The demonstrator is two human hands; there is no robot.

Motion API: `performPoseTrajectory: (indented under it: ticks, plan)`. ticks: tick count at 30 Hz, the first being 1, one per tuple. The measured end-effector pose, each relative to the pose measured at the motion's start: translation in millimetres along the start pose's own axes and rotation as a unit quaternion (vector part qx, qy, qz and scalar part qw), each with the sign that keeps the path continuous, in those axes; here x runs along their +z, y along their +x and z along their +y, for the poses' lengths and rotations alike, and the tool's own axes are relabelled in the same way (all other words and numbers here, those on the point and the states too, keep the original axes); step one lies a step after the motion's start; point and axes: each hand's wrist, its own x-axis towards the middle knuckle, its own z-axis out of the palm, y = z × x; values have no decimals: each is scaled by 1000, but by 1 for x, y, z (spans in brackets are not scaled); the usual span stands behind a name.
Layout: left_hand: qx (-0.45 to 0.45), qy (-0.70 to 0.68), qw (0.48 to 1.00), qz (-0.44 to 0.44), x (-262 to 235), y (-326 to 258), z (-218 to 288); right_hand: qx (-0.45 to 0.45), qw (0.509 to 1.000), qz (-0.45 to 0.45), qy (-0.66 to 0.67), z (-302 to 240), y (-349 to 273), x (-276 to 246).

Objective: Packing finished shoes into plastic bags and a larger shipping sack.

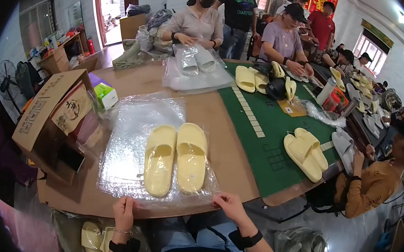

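Observation:
Two pale yellow slippers (175, 160) lie side by side inside a clear plastic bag (175, 203), toes pointing away from me. The bag's near edge runs along the front of the brown table. My left hand (124, 211) is closed, pinching the near left corner of this bag. At the near right corner, my right hand (229, 206) pinches the film between thumb and fingers. Beneath and behind the bagged pair lies a stack of flat clear bags (125, 140).
A cardboard box (49, 116) stands on the left, beside a green-and-white tissue pack (105, 95). More yellow slippers (306, 154) lie on the green mat (239, 144). Across the table, a person (199, 28) handles bagged pale slippers. Below the table edge sits a sack holding slippers (91, 239).

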Motion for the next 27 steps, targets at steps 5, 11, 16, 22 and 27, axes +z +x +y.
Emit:
performPoseTrajectory:
  ticks: [5,11,16,22,27]
  plan:
    - [-98,75,992,19,11,15,-12,18,996,38,-81,-1,3,10]
    - [180,246,931,200,42,3,13,-17,975,116,-188,-14,0,17]
    - [268,358,894,0,62,-20,42,-24,984,125,-127,6,8,26]
    - [35,317,948,10,69,3,9,21,987,107,114,-1,9,38]
    - [-5,289,957,16,74,13,18,77,988,50,126,3,23,38]
